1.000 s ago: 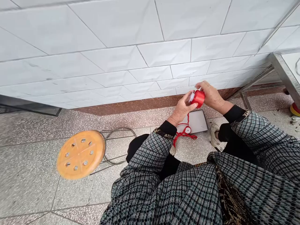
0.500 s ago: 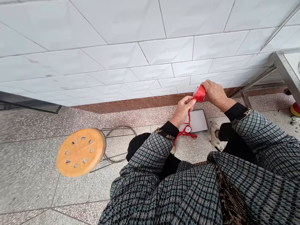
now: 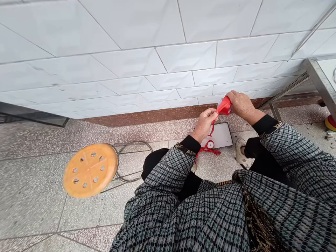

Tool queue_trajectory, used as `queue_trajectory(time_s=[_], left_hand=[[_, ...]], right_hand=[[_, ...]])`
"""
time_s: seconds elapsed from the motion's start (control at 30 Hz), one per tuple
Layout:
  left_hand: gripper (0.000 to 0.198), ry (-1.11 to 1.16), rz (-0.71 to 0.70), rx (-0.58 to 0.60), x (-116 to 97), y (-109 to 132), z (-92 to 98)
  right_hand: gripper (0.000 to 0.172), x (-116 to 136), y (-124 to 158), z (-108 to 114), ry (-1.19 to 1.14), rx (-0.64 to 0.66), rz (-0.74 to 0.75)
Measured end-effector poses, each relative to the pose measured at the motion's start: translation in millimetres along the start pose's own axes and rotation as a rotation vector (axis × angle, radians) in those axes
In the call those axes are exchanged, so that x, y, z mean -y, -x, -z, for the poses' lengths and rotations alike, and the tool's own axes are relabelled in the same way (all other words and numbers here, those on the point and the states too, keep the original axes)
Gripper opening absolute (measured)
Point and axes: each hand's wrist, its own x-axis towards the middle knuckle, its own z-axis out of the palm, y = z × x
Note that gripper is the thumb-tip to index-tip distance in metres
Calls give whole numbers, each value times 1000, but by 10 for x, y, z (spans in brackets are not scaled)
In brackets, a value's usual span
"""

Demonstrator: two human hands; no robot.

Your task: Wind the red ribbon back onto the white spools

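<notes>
My right hand (image 3: 241, 105) is wrapped round a spool of red ribbon (image 3: 224, 106), held up in front of the tiled wall. My left hand (image 3: 206, 122) pinches the ribbon's free end just left of the spool. A narrower red ribbon strand (image 3: 210, 148) hangs from my left hand down to the floor, where it lies looped beside a small roll on a white board (image 3: 222, 134).
An orange round stool (image 3: 90, 170) with a wire frame stands on the floor at my left. A steel table leg and frame (image 3: 319, 82) are at the right. My shoe (image 3: 239, 150) rests beside the white board. A red and yellow object (image 3: 330, 122) lies far right.
The spool rose slightly toward my right hand and tilted. My left hand slid off the spool's side and now pinches a short length of ribbon pulled out from it.
</notes>
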Motion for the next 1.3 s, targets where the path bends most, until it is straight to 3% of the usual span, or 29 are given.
queue_trajectory(time_s=[0.23, 0.57, 0.8, 1.03, 1.23, 1.3], left_hand=[[27, 244, 141, 105, 18, 32, -6], [25, 213, 221, 18, -10, 36, -27], [13, 194, 157, -99, 98, -6, -37], [7, 315, 283, 25, 55, 38, -39], [26, 364, 226, -101, 37, 83, -59], [30, 360, 207, -86, 67, 71, -55]], right_hand=[[29, -46, -24, -66, 26, -10, 21], [26, -45, -15, -120, 90, -41, 103], [26, 11, 13, -137, 147, -28, 148], [28, 62, 21, -140, 168, 29, 169], [29, 74, 21, -117, 175, 71, 157], [29, 69, 24, -121, 168, 70, 151]])
